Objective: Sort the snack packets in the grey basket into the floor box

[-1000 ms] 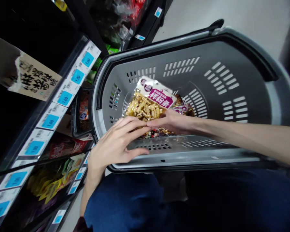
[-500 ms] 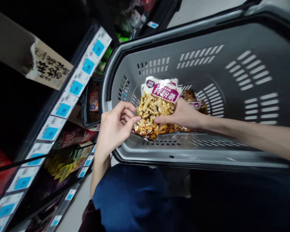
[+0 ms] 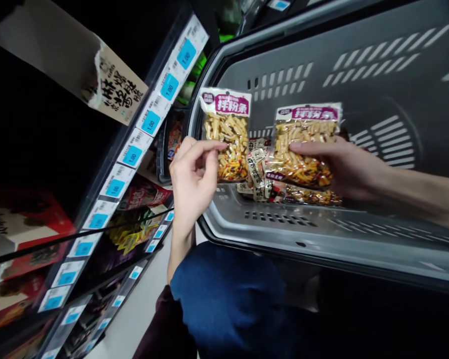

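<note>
Pinching the left packet (image 3: 232,127) by its side edge, left hand (image 3: 196,174), head view; fingers narrow, index fingertip on its front. Packet near-upright over the shelf-side end of the grey basket (image 3: 359,97). Right hand (image 3: 355,162) clasps the right packet (image 3: 303,134), thumb across its front, other fingers hidden; cannot tell their spread. Packets side by side, slightly apart. Tan packets (image 3: 260,169) lower, inside the basket. Price labels (image 3: 132,154) line the shelf edge.

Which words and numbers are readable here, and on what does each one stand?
"拌粉条": left packet and right packet
"麻酱": torn carton
"1.00": upper price tags
Too small or blurred: remaining print on these, lower price tags, packets underneath, red box
</note>
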{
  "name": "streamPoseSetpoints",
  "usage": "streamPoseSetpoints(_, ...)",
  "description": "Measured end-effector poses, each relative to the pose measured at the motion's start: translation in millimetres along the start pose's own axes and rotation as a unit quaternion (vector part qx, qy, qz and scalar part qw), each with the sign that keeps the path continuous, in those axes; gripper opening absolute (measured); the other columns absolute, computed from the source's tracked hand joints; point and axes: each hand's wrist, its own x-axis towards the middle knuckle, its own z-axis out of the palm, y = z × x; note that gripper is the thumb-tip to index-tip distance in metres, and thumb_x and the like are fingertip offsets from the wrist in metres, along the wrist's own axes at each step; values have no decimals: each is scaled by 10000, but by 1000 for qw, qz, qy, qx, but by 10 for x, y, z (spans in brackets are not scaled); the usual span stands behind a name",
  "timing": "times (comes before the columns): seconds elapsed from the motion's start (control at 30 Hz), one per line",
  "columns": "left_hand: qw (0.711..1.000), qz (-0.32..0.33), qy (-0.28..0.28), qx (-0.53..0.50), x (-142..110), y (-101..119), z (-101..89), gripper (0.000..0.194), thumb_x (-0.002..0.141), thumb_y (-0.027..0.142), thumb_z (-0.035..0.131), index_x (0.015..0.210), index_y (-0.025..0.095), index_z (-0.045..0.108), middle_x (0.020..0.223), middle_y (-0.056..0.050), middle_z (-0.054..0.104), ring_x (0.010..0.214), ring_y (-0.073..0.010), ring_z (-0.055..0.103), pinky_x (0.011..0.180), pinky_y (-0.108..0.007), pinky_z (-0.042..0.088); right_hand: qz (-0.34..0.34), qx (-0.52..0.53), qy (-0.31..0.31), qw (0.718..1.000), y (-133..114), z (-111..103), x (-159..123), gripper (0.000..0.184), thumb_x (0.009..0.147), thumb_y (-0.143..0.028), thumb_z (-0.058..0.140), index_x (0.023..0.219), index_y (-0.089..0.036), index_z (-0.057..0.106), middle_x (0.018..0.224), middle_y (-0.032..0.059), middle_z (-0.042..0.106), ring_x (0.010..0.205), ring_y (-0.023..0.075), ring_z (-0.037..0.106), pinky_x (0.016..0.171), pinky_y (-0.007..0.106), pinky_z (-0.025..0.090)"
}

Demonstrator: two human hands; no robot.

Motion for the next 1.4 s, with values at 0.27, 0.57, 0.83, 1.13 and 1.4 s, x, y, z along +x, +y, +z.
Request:
streamPoseSetpoints(0.27,1000,19,-15,1,-3,-10,31,191,999,205,578,1015,219,768,852,-15,597,783,-148,558,652,-272,435,-43,-19,-137,989,11,-5,-63,437,696,-109,855,1109,-166,724,1334,124,693,1270,320,649,1161,471,536)
streamPoseSetpoints(0.57,999,16,0,-51,22,-68,54,149,961,186,623,982,208,769,831,-8,582,741,-111,545,601,-216,404,-24,-47,-144,988,4,12,-73,360,632,-213,945,938,-213,756,1204,49,757,1228,309,680,1189,474,525)
streamPoseSetpoints(0.83,998,23,6,-63,34,-100,67,141,947,176,646,970,216,779,817,-7,582,732,-104,536,585,-199,394,-21,-35,-147,988,20,5,-82,399,605,-259,1000,936,-255,776,1215,49,754,1261,336,663,1170,488,545)
streamPoseSetpoints(1.13,998,31,1,-61,31,-104,63,150,941,157,634,970,202,775,812,-7,582,732,-100,536,583,-185,398,-36,-21,-176,983,31,-22,-106,371,810,-96,826,1170,-105,739,1297,123,718,1221,259,684,1186,388,504)
streamPoseSetpoints(1.4,997,30,-1,-64,33,-105,68,146,939,146,638,968,199,771,818,-5,584,733,-94,538,578,-181,397,-25,-13,-194,981,33,-37,-85,396,790,-45,796,1178,-89,732,1309,131,711,1214,280,688,1138,383,549)
